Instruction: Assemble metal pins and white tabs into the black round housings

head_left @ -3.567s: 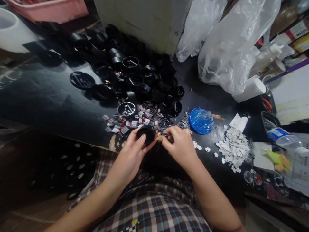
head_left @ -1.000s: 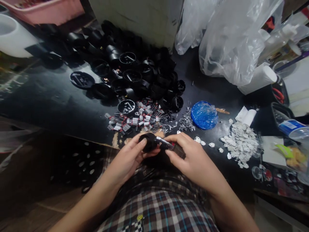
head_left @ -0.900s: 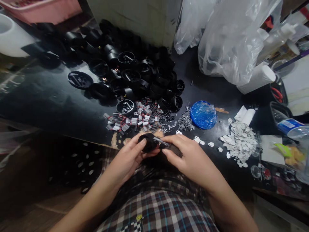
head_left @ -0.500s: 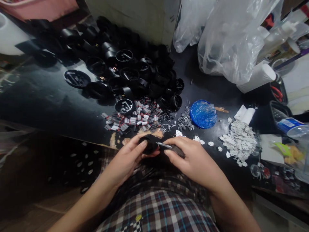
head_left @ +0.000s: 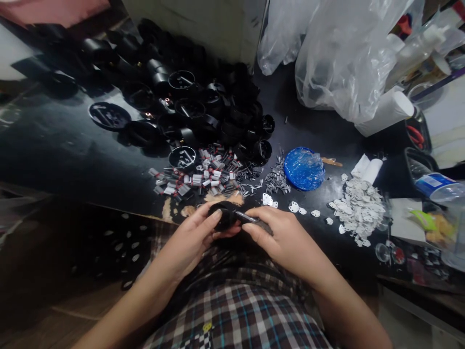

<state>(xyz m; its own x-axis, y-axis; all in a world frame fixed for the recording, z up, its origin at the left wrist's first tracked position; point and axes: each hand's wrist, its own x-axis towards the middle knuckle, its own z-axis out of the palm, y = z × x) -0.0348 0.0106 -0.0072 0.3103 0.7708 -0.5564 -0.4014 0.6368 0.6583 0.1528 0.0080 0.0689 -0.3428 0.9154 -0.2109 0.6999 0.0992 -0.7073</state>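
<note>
Over the worktop edge at 6 o'clock, the left hand clamps the black round housing while the right hand grips a screwdriver into it; the tip could slip and jab the fingers.

You are sitting at a small assembly workshop bench: the dark, worn worktop carries a big heap of identical black round plastic housings, laid out in bulk. Just in front of it lie sorted piles of small white-and-red wired parts, tiny grey metal pins and flat white stamped pieces, with crumpled clear plastic bags behind them.
</note>
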